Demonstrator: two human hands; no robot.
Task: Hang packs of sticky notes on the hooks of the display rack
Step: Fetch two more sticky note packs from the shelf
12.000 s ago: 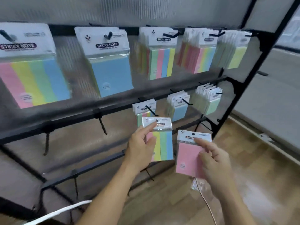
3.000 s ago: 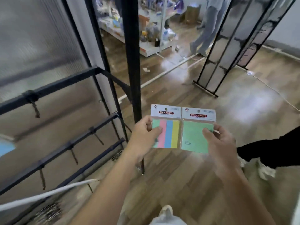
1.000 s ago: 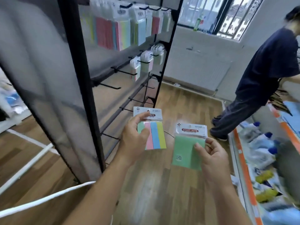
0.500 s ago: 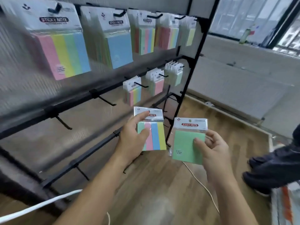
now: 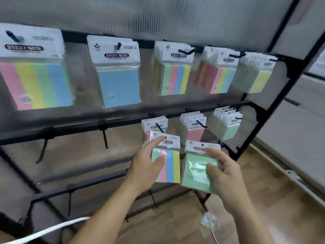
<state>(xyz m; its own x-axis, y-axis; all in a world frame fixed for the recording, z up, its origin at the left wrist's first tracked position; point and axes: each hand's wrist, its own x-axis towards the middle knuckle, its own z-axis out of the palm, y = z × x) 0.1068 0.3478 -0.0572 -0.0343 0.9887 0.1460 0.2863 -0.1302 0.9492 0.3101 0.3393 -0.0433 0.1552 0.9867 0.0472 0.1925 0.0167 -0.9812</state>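
Note:
My left hand (image 5: 146,167) holds a striped pack of sticky notes (image 5: 171,164), green, pink, blue and yellow, just below the middle rail's striped packs (image 5: 154,126). My right hand (image 5: 224,170) holds a plain green pack (image 5: 196,170) beside it, its header below the hanging pink packs (image 5: 194,128). Both held packs are upright and face me. The black display rack (image 5: 123,120) carries full hooks on the top rail and three filled hooks at the right of the middle rail, the last with green packs (image 5: 226,125).
Bare hooks (image 5: 105,139) hang at the left of the middle rail and along the lower rail (image 5: 70,189). The rack's black post (image 5: 274,103) stands right. Wooden floor, a white cord (image 5: 45,232) and a crumpled wrapper (image 5: 210,223) lie below.
The view has swung from the room back to face the rack head-on. Both hands have come closer to the middle rail with their packs.

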